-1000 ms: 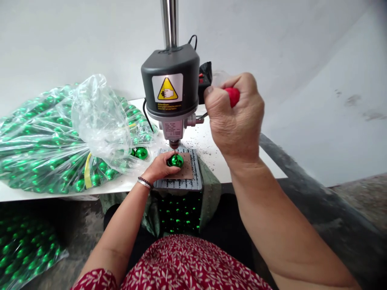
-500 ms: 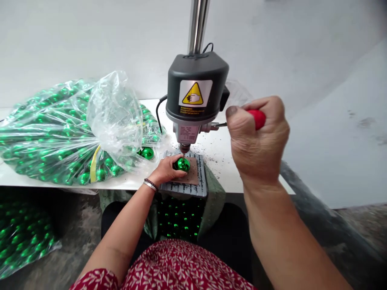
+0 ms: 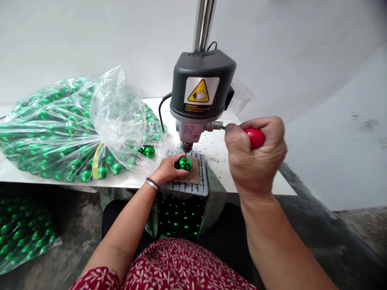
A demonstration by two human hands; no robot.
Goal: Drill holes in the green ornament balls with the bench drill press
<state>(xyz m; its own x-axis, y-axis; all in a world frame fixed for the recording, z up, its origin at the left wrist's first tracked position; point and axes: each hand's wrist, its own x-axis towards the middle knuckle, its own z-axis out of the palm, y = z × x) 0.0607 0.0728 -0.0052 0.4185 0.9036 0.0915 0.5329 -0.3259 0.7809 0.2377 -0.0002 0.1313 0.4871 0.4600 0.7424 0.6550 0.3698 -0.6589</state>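
The green ball (image 3: 185,163) has a smooth, mirror-like gloss; whether it is plastic or glass cannot be told. The pole (image 3: 205,26) is polished metal with bright streaks of reflection, while the drill's housing (image 3: 204,66) looks like smooth dark plastic with a low sheen. Its collar (image 3: 189,129) is grey and duller. The red knob (image 3: 256,138) is glossy, like hard plastic. The bag (image 3: 54,129) is clear, crinkled plastic film. Beneath the ball, the brown sheet (image 3: 194,175) is flat and matt. The tabletop (image 3: 232,169) is smooth white, the hanging cloth (image 3: 213,201) soft and matt, the floor (image 3: 87,213) rough-looking and mottled.
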